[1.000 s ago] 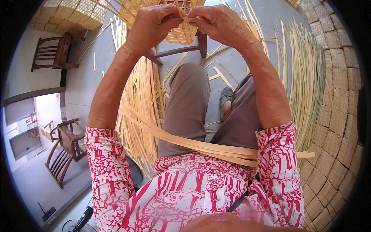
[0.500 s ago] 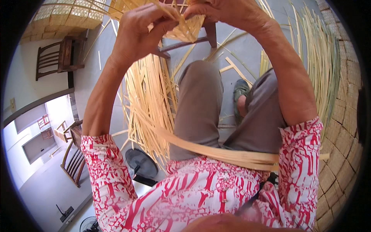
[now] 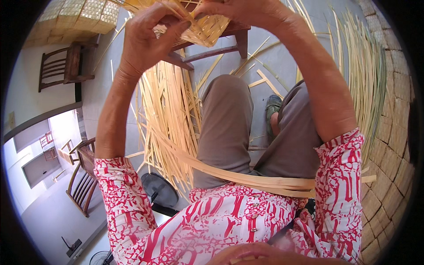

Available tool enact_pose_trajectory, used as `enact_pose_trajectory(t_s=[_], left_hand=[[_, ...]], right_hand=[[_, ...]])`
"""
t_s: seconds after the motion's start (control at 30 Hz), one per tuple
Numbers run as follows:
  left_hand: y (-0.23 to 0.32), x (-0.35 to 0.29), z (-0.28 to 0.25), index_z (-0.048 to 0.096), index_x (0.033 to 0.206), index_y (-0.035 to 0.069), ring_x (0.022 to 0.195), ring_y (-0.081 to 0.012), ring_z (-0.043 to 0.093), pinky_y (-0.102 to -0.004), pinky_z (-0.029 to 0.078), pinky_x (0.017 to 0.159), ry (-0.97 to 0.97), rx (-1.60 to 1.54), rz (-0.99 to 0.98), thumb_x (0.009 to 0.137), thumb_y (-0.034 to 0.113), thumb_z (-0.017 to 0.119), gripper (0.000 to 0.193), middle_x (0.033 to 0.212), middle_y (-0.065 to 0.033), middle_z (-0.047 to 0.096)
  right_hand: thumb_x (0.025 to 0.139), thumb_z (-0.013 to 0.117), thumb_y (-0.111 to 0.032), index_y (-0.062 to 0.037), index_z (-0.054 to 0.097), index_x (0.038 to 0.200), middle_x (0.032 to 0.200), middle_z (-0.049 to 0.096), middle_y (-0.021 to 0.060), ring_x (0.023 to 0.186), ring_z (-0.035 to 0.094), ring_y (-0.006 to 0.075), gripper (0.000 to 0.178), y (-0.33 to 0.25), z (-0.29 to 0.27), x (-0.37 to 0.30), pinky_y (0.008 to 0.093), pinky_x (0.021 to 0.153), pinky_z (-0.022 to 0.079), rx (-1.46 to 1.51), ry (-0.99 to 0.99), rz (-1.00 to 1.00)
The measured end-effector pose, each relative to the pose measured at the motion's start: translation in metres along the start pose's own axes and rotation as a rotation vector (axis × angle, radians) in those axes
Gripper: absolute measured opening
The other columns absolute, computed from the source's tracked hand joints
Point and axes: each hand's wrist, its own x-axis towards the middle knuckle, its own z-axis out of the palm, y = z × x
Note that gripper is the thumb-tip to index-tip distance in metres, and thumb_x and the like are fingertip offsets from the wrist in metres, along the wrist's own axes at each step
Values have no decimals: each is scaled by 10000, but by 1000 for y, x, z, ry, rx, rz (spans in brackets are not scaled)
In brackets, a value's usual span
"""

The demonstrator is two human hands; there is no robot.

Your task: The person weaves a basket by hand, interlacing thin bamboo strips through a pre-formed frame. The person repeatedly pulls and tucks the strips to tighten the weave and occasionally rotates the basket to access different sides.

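Observation:
A partly woven basket of pale bamboo strips (image 3: 210,32) is at the top of the view, with a pointed corner toward me and loose strip ends sticking out. My left hand (image 3: 152,37) pinches strips at its left side between thumb and fingers. From the right, my right hand (image 3: 247,12) grips the upper edge near the same corner, its fingertips close to those of the left. The far part of the basket is cut off by the frame. Several long flat bamboo strips (image 3: 247,179) lie across my lap.
A dark wooden stool (image 3: 240,42) stands beneath the basket. Bamboo strips (image 3: 170,110) are heaped on the floor at left; greener ones (image 3: 364,84) lie at right. Stacked woven baskets (image 3: 384,185) line the right side, and more (image 3: 79,17) stand far left. Wooden chairs (image 3: 73,66) are at left.
The basket corner has shifted slightly left and toward me, and both hands have moved a little left with it. Both still grip the basket.

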Motion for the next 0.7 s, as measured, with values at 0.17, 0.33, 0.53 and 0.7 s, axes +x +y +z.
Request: enact_pose_trajectory(t_s=[0.17, 0.33, 0.53, 0.7], left_hand=[[5, 2, 19, 720, 847, 8, 737, -42, 638, -213, 511, 664, 298, -100, -339, 834, 99, 800, 121, 871, -17, 724], [-19, -2, 26, 758, 853, 12, 727, -32, 597, -200, 485, 669, 418, -239, -451, 838, 56, 764, 47, 858, 4, 708], [-41, 0, 29, 774, 872, 28, 672, -9, 514, -187, 397, 597, 443, -305, -561, 837, 95, 805, 81, 768, 51, 652], [-52, 5, 35, 763, 874, 11, 697, -24, 545, -202, 434, 635, 425, -328, -525, 849, 79, 797, 81, 788, 28, 660]], right_hand=[[836, 699, -328, -98, 671, 838, 800, 677, 119, 820, 673, 337, 231, 23, 8, 5, 451, 782, 508, -92, 263, -72], [880, 712, -276, -165, 717, 1016, 860, 741, 87, 791, 719, 301, 176, 56, 15, -18, 437, 712, 577, -293, 437, 264], [944, 579, -199, -56, 700, 1011, 856, 714, 161, 821, 695, 331, 199, 39, 54, -38, 412, 741, 550, 158, 64, 444], [964, 511, -115, 25, 646, 1137, 907, 710, 116, 798, 694, 200, 260, 18, 63, -18, 320, 737, 567, 941, -40, 722]])
